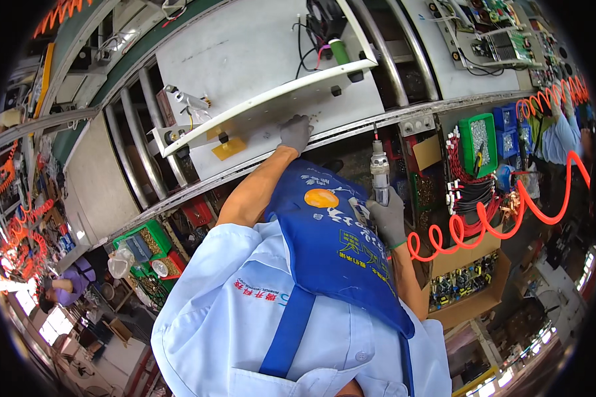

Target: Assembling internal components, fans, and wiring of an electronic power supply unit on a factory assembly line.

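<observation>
My left hand [296, 134], in a grey glove, rests at the near edge of a white board [238, 49], its fingers bunched beside a few tiny pieces, perhaps screws. What the fingertips hold, if anything, is too small to make out. Just beyond it a long white metal panel or frame [265, 99] stands on the board, with black feet and parts attached. At my right side, my right hand [387, 218], also gloved, is closed round a silver power screwdriver [379, 172]. Its bit points away from me, toward the bench edge.
Steel rollers [139, 142] flank the board. A yellow patch [228, 147] lies near the panel. To the right are a green bin [478, 145] of small metal parts, red and black wires [470, 202], a coiled orange hose [496, 228] and a cardboard box [467, 284]. Green bins [146, 241] stand left.
</observation>
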